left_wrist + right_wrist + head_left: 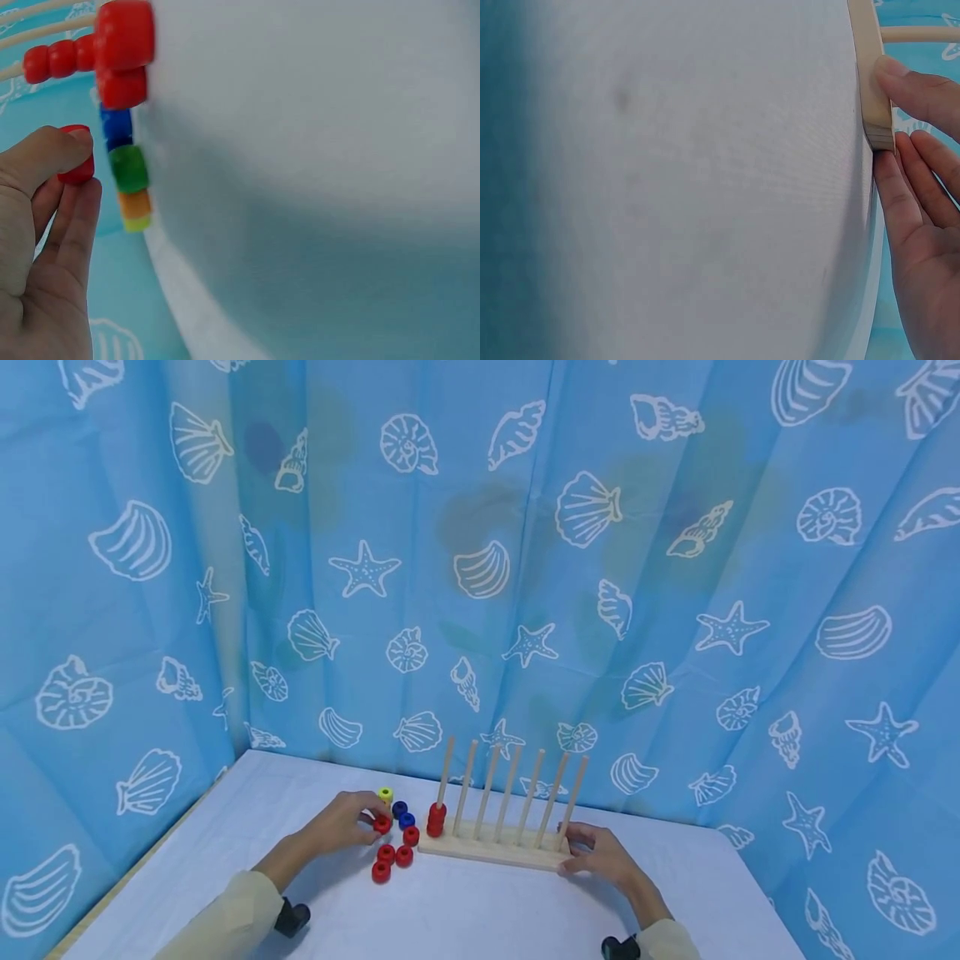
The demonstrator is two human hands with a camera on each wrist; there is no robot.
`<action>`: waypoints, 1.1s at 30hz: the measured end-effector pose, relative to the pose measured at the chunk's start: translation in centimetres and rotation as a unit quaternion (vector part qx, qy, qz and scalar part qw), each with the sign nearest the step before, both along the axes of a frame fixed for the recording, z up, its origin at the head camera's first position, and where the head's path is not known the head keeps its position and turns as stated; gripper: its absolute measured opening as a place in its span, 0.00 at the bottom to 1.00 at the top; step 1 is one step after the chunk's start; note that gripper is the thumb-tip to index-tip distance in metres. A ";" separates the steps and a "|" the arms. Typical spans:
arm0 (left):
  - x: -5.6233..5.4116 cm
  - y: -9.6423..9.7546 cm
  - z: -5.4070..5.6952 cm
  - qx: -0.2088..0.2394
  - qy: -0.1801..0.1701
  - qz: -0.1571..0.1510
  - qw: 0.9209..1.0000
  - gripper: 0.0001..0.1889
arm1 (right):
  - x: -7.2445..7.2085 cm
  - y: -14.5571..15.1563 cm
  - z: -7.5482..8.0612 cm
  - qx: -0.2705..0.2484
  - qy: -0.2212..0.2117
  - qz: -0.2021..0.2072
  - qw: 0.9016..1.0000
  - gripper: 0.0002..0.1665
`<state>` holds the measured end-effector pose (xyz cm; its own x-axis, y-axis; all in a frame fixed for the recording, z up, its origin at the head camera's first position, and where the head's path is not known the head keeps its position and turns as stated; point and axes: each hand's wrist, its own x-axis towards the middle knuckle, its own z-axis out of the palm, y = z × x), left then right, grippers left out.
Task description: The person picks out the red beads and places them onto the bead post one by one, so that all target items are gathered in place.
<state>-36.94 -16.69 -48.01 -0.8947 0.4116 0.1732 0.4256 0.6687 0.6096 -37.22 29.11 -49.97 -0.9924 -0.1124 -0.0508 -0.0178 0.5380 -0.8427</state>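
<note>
My left hand pinches a red bead between thumb and fingertips, held up off the table. Beside it on the table lie several loose red beads, along with two dark blue beads. A wooden peg stand with a row of upright rods stands to the right of the beads. Its leftmost rod carries a short stack of red beads; the other rods are bare. My right hand grips the right end of the stand's base, thumb on the wood and fingers around the end.
Behind the left hand a yellow bead shows, and the left wrist view adds a green bead and an orange bead. A white cloth covers the table. A blue shell-print curtain hangs close behind it.
</note>
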 end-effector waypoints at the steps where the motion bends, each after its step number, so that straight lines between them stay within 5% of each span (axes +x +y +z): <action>1: -0.1 -0.1 0.3 0.000 0.005 -0.004 1.000 0.18 | 0.0 0.0 0.0 -0.001 -0.001 0.000 1.000 0.46; 10: -0.8 -0.5 5.0 0.017 0.055 -0.016 0.998 0.19 | 0.0 0.0 -0.6 0.004 -0.005 0.001 1.000 0.46; 18: -1.8 0.0 9.5 0.022 0.134 -0.035 0.990 0.20 | -0.1 0.0 -0.5 0.001 0.001 0.004 1.000 0.45; 33: -1.7 2.1 12.2 0.043 0.162 -0.019 0.986 0.21 | -0.1 -0.1 -0.1 0.006 -0.004 -0.001 1.000 0.46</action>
<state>-38.62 -14.61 -35.80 -0.7714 0.4145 0.4829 0.6306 0.6000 0.4923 -37.32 29.03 -50.12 -0.9921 -0.1100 -0.0606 -0.0098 0.5488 -0.8359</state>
